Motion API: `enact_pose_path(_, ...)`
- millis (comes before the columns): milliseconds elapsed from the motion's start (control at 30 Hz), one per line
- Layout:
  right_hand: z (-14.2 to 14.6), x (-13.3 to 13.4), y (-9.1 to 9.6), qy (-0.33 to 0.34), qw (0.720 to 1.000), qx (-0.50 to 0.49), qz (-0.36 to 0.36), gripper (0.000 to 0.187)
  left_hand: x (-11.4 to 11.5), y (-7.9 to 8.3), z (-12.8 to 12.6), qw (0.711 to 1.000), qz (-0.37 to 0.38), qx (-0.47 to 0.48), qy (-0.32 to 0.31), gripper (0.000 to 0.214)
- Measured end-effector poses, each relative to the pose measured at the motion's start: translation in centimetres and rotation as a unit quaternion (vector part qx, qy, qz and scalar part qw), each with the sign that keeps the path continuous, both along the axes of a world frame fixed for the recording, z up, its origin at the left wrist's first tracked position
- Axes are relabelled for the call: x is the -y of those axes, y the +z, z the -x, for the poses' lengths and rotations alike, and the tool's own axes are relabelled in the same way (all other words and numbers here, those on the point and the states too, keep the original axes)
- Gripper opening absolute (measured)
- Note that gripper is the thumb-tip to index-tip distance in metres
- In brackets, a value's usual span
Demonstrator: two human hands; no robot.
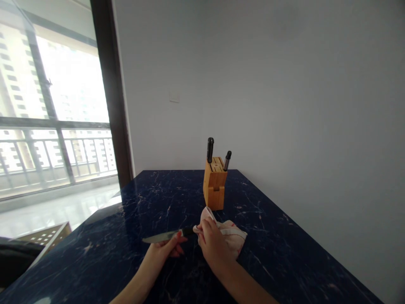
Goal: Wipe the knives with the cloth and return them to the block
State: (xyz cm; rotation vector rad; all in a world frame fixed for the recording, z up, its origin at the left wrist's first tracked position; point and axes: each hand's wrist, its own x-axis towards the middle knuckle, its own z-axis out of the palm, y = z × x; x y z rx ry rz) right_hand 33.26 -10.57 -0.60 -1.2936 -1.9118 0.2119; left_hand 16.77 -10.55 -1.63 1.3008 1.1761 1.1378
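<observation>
A kitchen knife [160,237] lies across my two hands, its blade pointing left. My left hand [167,248] grips the blade close to the handle, thumb on top and fingers underneath. The black knife handle [188,232] runs right into a pale cloth [233,236] with reddish stripes. My right hand [211,240] is closed on the cloth, which wraps the end of the handle and spreads out to the right. Just beyond stands a wooden knife block [215,192], with a black-handled knife [210,150] and a tool with a black-and-silver handle [227,160] in its slots.
The dark blue marbled table [167,198] reaches back to the grey wall [284,105]. At the left are a large window [72,93] and a chair [47,240] beside the table edge.
</observation>
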Motion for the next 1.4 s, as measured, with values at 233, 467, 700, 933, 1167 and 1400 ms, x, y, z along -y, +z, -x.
enact_pose_path(233, 0.7, 0.6, 0.1, 0.044, 0.999, 0.025, -0.006, 0.025, -0.2, -0.3, 0.2, 0.998, -0.036, -0.059, -0.004, 0.043)
enact_pose_path(467, 0.2, -0.2, -0.3, -0.016, 1.0, 0.005, 0.011, 0.023, 0.7, 1.1, -0.1, 0.995, -0.037, -0.086, -0.02, 0.043)
enact_pose_path(700, 0.7, 0.8, 0.0, 0.055, 0.998, 0.002, -0.013, 0.018, 0.2, 0.5, 0.0, 0.995, -0.035, -0.086, -0.038, 0.045)
enact_pose_path(933, 0.1, -0.3, -0.5, -0.021, 1.0, -0.016, -0.006, 0.009, 0.1, 0.2, 0.0, 0.99, -0.061, -0.122, -0.039, 0.046)
enact_pose_path(1167, 0.5, 0.5, -0.4, 0.0, 0.999, -0.025, -0.024, 0.008, 0.2, 0.9, -0.3, 0.986, -0.052, -0.146, -0.056, 0.046)
enact_pose_path(1400, -0.4, -0.6, -0.3, -0.064, 0.998, 0.021, -0.021, 0.009, 0.4, 0.6, 0.0, 0.993, -0.047, -0.104, -0.039, 0.045)
